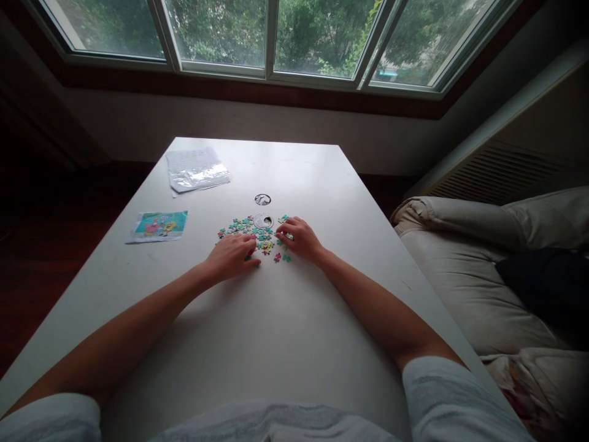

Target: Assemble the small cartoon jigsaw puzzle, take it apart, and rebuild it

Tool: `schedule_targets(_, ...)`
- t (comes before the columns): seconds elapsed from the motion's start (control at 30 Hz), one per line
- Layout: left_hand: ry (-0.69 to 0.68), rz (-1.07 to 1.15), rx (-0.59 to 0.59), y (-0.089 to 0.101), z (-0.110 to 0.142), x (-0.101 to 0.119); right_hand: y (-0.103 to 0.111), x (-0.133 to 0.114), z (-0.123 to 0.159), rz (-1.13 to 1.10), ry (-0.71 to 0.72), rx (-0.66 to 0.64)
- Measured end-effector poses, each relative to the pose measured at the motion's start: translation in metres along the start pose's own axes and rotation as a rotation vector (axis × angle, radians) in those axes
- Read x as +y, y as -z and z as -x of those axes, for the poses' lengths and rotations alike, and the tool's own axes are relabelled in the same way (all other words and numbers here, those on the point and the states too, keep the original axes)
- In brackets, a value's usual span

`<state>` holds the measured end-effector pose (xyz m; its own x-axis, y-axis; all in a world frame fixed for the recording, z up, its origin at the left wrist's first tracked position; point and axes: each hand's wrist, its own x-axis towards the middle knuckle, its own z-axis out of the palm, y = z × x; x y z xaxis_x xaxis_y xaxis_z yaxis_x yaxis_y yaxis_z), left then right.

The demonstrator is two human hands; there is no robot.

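Observation:
A spread of small jigsaw puzzle pieces (267, 247), mostly teal with some pink and yellow, lies on the white table (276, 331). My left hand (231, 256) rests over the near left side of the pieces, fingers bent and thumb apart; its palm hides some of them. At the right side of the spread, my right hand (300, 238) touches pieces with bent, parted fingers, and no piece is clearly gripped. Among the pieces, between and beyond my hands, sits a round clear-rimmed object (264, 221). Farther back is a dark-rimmed round disc (262, 199).
A cartoon picture sheet (159, 226) lies at the left of the table. Behind it are papers with a shiny clear plastic sleeve (197, 170). A pale sofa (460, 258) with a dark cushion stands to the right, and a window (271, 37) is beyond the table.

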<state>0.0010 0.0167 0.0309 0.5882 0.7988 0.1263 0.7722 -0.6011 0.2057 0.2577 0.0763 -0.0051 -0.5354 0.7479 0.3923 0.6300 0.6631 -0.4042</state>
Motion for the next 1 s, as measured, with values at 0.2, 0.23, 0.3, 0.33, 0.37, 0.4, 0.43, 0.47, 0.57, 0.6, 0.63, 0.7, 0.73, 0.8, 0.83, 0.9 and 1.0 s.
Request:
schedule_targets(0.2,-0.004,-0.06,0.005,0.012,0.002,-0.018,-0.004,-0.002,-0.002,-0.029,0.033,-0.004)
schedule_targets(0.23,-0.009,-0.059,0.004,0.014,0.002,-0.021,-0.005,-0.002,-0.002,-0.033,0.036,-0.004)
schedule_targets(0.3,-0.034,-0.036,-0.001,0.017,0.005,-0.027,-0.006,-0.002,-0.002,-0.039,0.041,-0.003)
schedule_targets(0.33,-0.051,-0.019,-0.006,0.018,0.007,-0.03,-0.006,-0.003,-0.002,-0.042,0.045,-0.004)
schedule_targets(0.37,-0.067,-0.003,-0.01,0.018,0.009,-0.032,-0.007,-0.004,-0.002,-0.044,0.05,-0.004)
schedule_targets(0.4,-0.078,0.012,-0.014,0.018,0.012,-0.034,-0.007,-0.005,-0.002,-0.045,0.056,-0.005)
schedule_targets(0.43,-0.082,0.024,-0.014,0.017,0.015,-0.034,-0.008,-0.006,-0.002,-0.046,0.063,-0.007)
schedule_targets(0.47,-0.081,0.03,-0.012,0.016,0.018,-0.034,-0.009,-0.007,-0.002,-0.044,0.073,-0.012)
schedule_targets(0.57,-0.066,0.023,0.0,0.011,0.025,-0.03,-0.012,-0.01,-0.001,-0.032,0.104,-0.034)
schedule_targets(0.6,-0.058,0.016,0.004,0.01,0.027,-0.029,-0.013,-0.01,-0.001,-0.026,0.111,-0.041)
schedule_targets(0.63,-0.05,0.008,0.008,0.009,0.027,-0.028,-0.013,-0.011,-0.001,-0.02,0.115,-0.046)
schedule_targets(0.7,-0.035,-0.006,0.008,0.009,0.028,-0.026,-0.014,-0.012,-0.001,-0.009,0.116,-0.051)
schedule_targets(0.73,-0.026,-0.012,0.008,0.009,0.029,-0.026,-0.014,-0.012,-0.001,-0.005,0.117,-0.056)
schedule_targets(0.8,-0.003,-0.015,0.007,0.009,0.029,-0.027,-0.014,-0.013,-0.001,0.0,0.124,-0.067)
schedule_targets(0.83,0.011,-0.012,0.009,0.01,0.03,-0.027,-0.014,-0.013,0.0,0.002,0.129,-0.074)
schedule_targets(0.9,0.044,-0.004,0.016,0.009,0.031,-0.027,-0.014,-0.015,0.0,0.007,0.141,-0.082)
schedule_targets(1.0,0.096,0.001,0.032,0.006,0.031,-0.026,-0.014,-0.015,0.0,0.016,0.151,-0.083)
